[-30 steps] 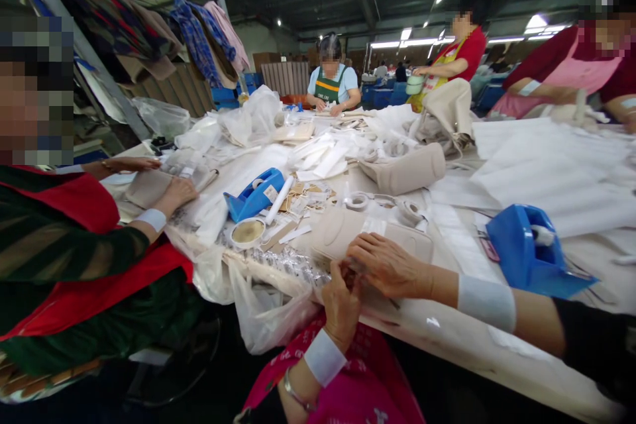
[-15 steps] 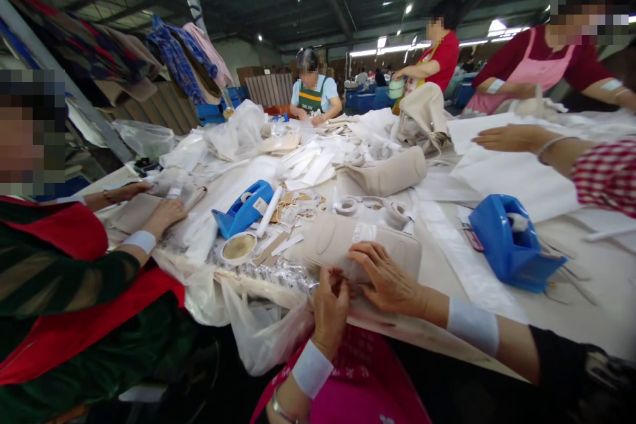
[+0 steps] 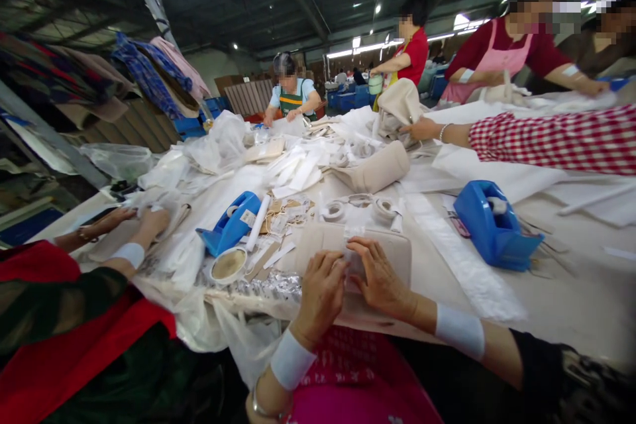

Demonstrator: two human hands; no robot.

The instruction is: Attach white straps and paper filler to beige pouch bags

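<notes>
A beige padded bag or pouch (image 3: 318, 238) lies flat at the table's front edge, with a whitish label or clear strip (image 3: 354, 232) at its upper middle. Over its left half is my left hand (image 3: 322, 288), fingers bent and pressed together near the strip; whatever they pinch, if anything, is hidden. My right hand (image 3: 381, 278) rests on the bag's middle, its fingers stretched and apart, fingertips at the strip. Just behind the bag sit rolls of pale strap (image 3: 334, 211).
Blue tape dispensers stand left (image 3: 228, 224) and right (image 3: 491, 228). A round tape roll (image 3: 228, 265), a white tube (image 3: 259, 222) and small tags lie at left. Another beige piece (image 3: 380, 169) lies behind. A co-worker's checked sleeve (image 3: 551, 139) reaches in from the right.
My left hand has moved up from the bag's lower edge onto its face, near the strip. The checked-sleeved co-worker's hand has reached to the beige bag at the back.
</notes>
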